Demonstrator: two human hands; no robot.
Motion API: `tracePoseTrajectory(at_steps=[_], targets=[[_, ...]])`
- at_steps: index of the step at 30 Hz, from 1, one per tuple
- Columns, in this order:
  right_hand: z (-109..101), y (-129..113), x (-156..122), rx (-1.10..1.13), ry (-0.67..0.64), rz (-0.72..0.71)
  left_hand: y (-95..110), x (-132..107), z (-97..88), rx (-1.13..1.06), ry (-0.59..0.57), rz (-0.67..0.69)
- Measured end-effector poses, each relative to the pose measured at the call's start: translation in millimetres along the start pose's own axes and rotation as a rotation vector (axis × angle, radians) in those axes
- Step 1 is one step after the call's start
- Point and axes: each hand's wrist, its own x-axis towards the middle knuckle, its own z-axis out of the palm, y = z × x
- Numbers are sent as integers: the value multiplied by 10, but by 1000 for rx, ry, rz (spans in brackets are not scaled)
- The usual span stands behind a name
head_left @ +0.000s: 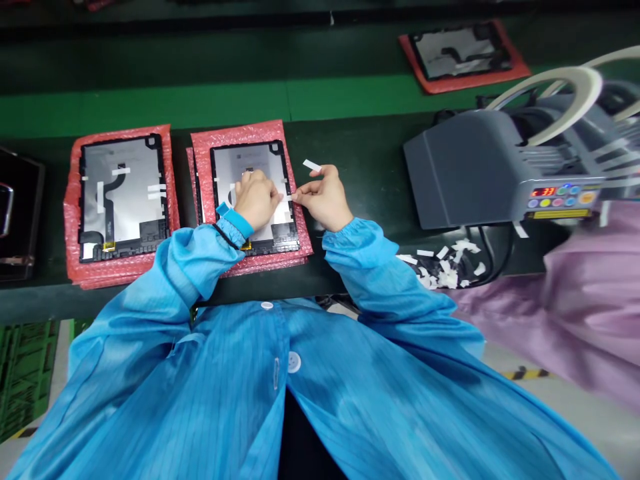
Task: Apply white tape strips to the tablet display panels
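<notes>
An open tablet back (250,170) with a silver inside lies on a pink foam sheet (240,137) in front of me. My left hand (256,199) rests on the tablet's middle with its fingers curled, pressing a white tape strip (286,197) at the right edge. My right hand (325,197) is beside the tablet's right edge, its fingertips pinched on that same strip's end. A second white tape strip (312,165) sticks up from a raised finger of the right hand.
Another open tablet (123,197) on pink foam lies to the left. A grey tape dispenser machine (495,167) with reels stands at the right, loose white tape scraps (447,263) below it. A person's purple sleeve (585,300) is at far right. A third tablet (460,50) lies beyond.
</notes>
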Motion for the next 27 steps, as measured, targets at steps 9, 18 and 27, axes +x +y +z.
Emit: tracePoseTrajectory(at_steps=[9,18,27], targets=[[-33,86,48,-18,-13,24,-54,-2,29,35,48,21],[-135,-315,-99,50,-279,-51,-173,136,-180,-176,72,145],[-216,-327,-94,-136,-188,-28,-184,146,-144,-211,21,128]])
